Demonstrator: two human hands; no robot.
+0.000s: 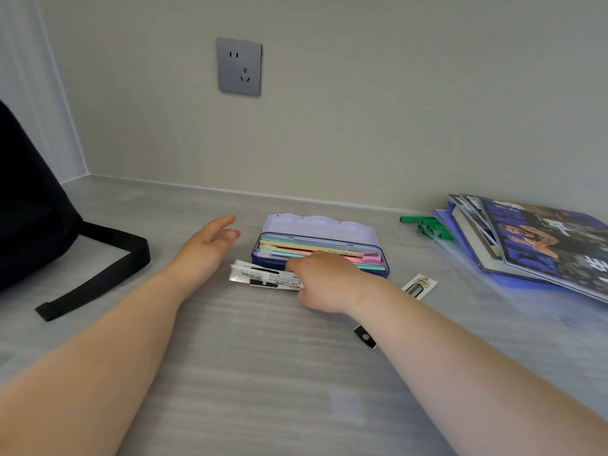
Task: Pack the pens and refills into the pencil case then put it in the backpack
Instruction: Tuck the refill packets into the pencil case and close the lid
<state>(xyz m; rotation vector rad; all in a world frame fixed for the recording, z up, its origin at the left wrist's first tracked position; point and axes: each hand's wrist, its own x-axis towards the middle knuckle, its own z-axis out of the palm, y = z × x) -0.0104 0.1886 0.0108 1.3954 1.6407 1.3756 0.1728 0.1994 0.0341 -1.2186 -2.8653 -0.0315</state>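
Observation:
A purple pencil case (pixel 348 229) lies open on the grey desk, its lid tipped back toward the wall. Several pastel pens (pixel 296 246) lie lengthwise inside it. My right hand (pixel 324 281) is closed on a white and black refill packet (pixel 260 275) at the case's front edge. My left hand (pixel 210 245) hovers open just left of the case, fingers spread, holding nothing. Another refill packet (pixel 419 286) lies to the right of my right wrist. The black backpack (pixel 29 225) stands at the far left, its strap (pixel 98 278) trailing over the desk.
A stack of magazines and a blue folder (pixel 533 245) lies at the right by the wall, with green pieces (pixel 427 225) beside it. A small black and white tag (pixel 365 337) shows under my right forearm. A grey wall socket (pixel 239 65) sits above the desk.

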